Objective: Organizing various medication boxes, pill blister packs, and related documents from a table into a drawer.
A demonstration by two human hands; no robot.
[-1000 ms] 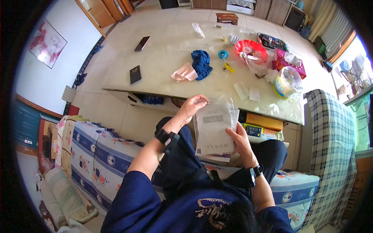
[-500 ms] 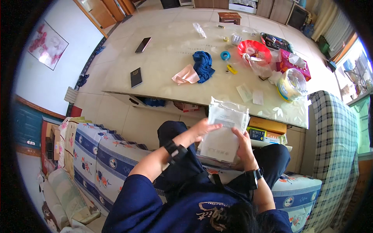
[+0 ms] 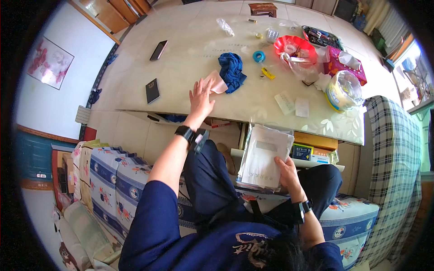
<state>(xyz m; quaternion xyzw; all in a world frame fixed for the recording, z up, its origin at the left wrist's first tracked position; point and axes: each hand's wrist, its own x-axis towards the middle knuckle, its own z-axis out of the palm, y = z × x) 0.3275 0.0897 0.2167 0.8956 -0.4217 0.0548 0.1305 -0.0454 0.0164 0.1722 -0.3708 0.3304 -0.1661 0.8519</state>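
Note:
My left hand (image 3: pixel 201 99) reaches out over the front of the table, fingers spread and holding nothing. Its fingertips are at the edge of a pale pink cloth (image 3: pixel 216 83); whether they touch it I cannot tell. Beside that cloth lies a crumpled dark blue cloth (image 3: pixel 232 72). Over my lap my right hand (image 3: pixel 287 173) grips the right side of a stack of papers in clear plastic sleeves (image 3: pixel 261 158), thumb on top. Those fingers under the stack are hidden.
On the table (image 3: pixel 181 49) lie a black notebook (image 3: pixel 153 91), a phone (image 3: pixel 158 50), blue tape (image 3: pixel 258 56) and paper slips (image 3: pixel 284 103). At right stand a red dish (image 3: pixel 282 44), a tissue box (image 3: pixel 337 64) and a plastic-lined tub (image 3: pixel 337 95). Boxes (image 3: pixel 302 152) fill the shelf below.
My left hand has let go of the paper stack and moved forward and left to the pink cloth. My right hand still holds the stack, now slightly lower.

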